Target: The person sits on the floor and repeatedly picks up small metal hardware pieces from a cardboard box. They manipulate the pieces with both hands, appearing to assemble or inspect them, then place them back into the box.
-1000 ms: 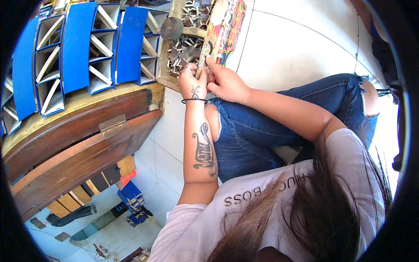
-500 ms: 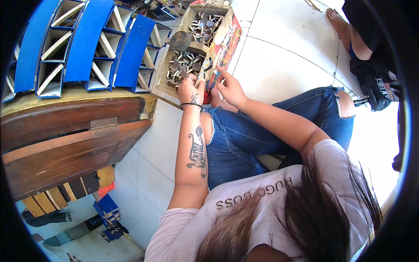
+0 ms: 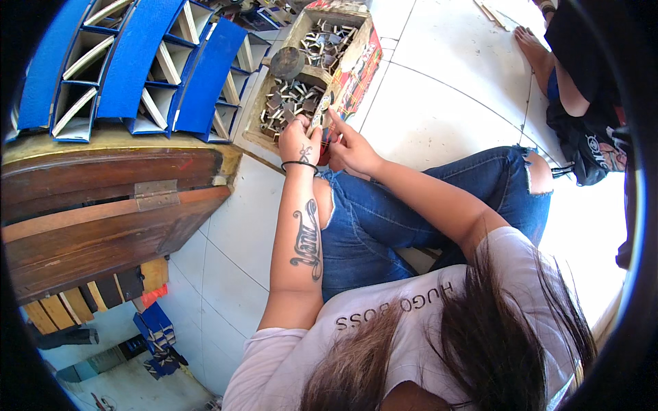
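My left hand [image 3: 299,140] is closed at the near edge of a wooden box [image 3: 252,142], its fingers pinching a narrow pale strip with dark and yellow markings [image 3: 317,121]. Just right of the strip is my right hand [image 3: 356,152], index finger stretched toward its upper part and thumb apart. Whether that fingertip touches the strip I cannot tell. Many small dark and pale pieces [image 3: 291,99] fill the box's near compartment, and similar pieces [image 3: 327,42] lie in the far one. A round dark disc [image 3: 287,62] rests by the divider.
Blue open-fronted boxes [image 3: 130,65] with pale slanted boards stand stacked on a wooden cabinet [image 3: 103,185] at left. Patterned red covering [image 3: 363,72] lines the wooden box's right side. Another person's bare foot [image 3: 534,49] and a black bag [image 3: 582,154] are at right, on white floor tiles.
My right hand has moved slightly left and down, its index finger now closer to the strip. The left hand keeps its pinch. The whole view has shifted a little.
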Available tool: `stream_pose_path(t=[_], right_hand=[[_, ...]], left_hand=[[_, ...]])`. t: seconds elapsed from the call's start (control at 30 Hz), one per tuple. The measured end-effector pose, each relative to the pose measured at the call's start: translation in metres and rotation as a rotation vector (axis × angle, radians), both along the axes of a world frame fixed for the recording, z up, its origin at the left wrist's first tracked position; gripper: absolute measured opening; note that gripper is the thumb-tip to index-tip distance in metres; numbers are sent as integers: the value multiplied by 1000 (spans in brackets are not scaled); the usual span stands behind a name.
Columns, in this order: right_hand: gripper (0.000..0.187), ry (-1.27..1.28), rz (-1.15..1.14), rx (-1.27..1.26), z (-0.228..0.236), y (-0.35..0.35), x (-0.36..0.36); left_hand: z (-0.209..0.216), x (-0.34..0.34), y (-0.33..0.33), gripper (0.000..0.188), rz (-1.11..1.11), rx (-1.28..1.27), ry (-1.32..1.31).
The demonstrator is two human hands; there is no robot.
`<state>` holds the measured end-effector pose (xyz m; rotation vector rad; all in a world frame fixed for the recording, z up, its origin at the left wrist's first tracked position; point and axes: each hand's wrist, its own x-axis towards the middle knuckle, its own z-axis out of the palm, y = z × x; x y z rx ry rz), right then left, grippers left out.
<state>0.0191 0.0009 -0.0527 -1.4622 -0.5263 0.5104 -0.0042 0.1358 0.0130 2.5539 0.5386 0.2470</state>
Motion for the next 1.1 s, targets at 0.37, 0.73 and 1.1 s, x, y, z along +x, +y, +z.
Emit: stream_pose_path(t=[0.37, 0.73, 1.1], right_hand=[[81, -54, -104, -25, -1, 8, 3], [79, -109, -239, -61, 1, 7, 11], [51, -301, 38, -234, 9, 4, 3]], left_hand=[[2, 1, -1, 19, 11, 3, 17], [-4, 0, 2, 21, -26, 43, -37], [0, -9, 3, 25, -55, -111, -102]])
